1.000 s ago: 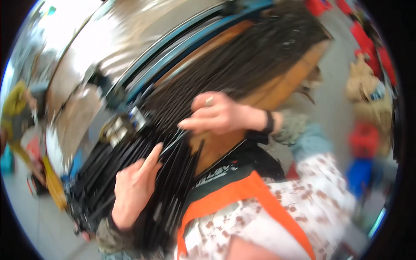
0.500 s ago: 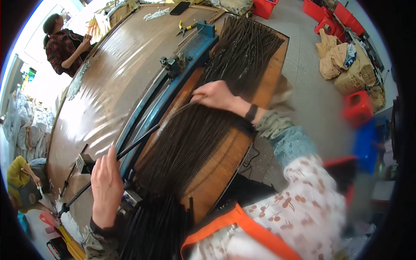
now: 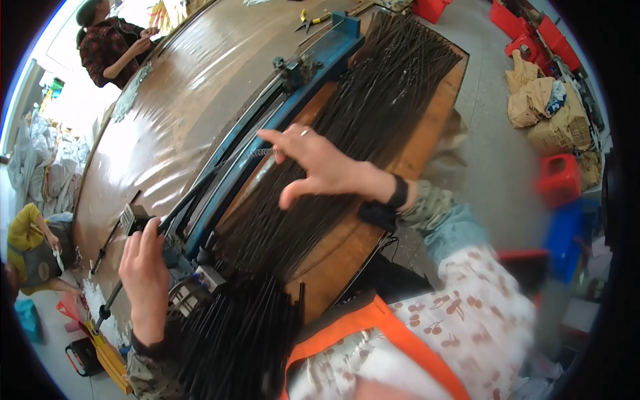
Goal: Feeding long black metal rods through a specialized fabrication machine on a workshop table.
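Observation:
At the left, my left hand (image 3: 145,277) is closed round a thin black rod (image 3: 190,197) that slants up along a blue metal rail (image 3: 283,120). My right hand (image 3: 327,163) hovers over the rail's near side, index finger stretched out and thumb spread apart. By its fingertips a short length of coil spring (image 3: 265,152) lies across the rail; whether the fingers touch it I cannot tell. Beneath that hand, a thick layer of long dark springs (image 3: 300,220) covers a wooden board (image 3: 320,283). A bundle of black tubes (image 3: 233,340) lies close to my body.
A clamp-like metal fitting (image 3: 293,72) sits on the rail. Yellow-handled pliers (image 3: 310,23) lie on the plastic-covered table (image 3: 180,100). Two people work beyond it, one in a plaid top (image 3: 113,50), one in yellow (image 3: 30,233). Paper sacks (image 3: 553,110) and red containers (image 3: 559,180) stand on the floor at right.
My right hand has opened from its pinch on the spring and moved slightly down. The spring that stretched from the rod now shows at the rail. My left hand shifted slightly left and down.

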A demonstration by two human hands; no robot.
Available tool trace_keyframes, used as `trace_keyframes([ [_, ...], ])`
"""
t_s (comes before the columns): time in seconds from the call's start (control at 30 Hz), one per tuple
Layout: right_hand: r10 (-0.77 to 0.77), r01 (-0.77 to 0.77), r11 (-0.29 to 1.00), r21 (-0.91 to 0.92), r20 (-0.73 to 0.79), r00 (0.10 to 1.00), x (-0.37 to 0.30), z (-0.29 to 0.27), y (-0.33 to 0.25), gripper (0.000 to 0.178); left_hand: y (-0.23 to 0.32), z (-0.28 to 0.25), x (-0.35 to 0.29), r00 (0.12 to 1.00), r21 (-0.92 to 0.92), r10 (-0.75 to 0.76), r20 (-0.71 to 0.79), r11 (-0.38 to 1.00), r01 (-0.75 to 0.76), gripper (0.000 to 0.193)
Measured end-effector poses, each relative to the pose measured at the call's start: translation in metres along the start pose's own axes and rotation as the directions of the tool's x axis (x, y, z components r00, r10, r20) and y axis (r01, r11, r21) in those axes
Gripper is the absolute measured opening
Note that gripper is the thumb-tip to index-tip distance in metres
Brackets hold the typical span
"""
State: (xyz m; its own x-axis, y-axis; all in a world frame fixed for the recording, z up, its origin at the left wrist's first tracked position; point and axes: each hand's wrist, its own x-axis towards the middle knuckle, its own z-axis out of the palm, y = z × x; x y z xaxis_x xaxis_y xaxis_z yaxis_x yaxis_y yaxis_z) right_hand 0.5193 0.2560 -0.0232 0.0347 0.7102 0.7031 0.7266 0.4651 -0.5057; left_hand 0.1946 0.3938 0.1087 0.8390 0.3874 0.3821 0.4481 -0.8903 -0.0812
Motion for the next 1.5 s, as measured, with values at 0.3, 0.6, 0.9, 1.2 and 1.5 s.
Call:
trace_keyframes([
  [0.3, 0.108, -0.082, 0.958, 0.275, -0.081, 0.991, 0.017, 0.053, -0.048, 0.014, -0.002, -0.023, -0.073, 0.969, 0.074, -0.112, 0.222, 0.992, 0.098, 0.039],
  [0.6, -0.052, 0.096, 0.977, 0.189, -0.221, 0.974, 0.049, 0.082, -0.082, 0.057, 0.001, -0.036, -0.09, 0.975, -0.026, -0.064, 0.212, 0.997, 0.071, 0.037],
  [0.9, 0.084, -0.054, 0.977, -0.206, 0.142, 0.986, 0.002, 0.062, 0.025, 0.018, -0.099, -0.116, -0.174, 0.924, 0.358, -0.278, -0.263, 0.861, 0.361, 0.014],
  [1.2, 0.069, -0.333, 0.697, 0.635, 0.402, 0.913, 0.118, 0.171, -0.081, 0.02, -0.09, -0.154, -0.187, 0.896, 0.237, -0.247, -0.368, 0.907, 0.347, 0.025],
  [1.5, -0.201, -0.091, 0.81, 0.579, 0.42, 0.885, 0.152, 0.238, -0.099, 0.016, -0.087, -0.14, -0.273, 0.785, 0.193, -0.579, -0.221, 0.763, 0.617, 0.027],
])
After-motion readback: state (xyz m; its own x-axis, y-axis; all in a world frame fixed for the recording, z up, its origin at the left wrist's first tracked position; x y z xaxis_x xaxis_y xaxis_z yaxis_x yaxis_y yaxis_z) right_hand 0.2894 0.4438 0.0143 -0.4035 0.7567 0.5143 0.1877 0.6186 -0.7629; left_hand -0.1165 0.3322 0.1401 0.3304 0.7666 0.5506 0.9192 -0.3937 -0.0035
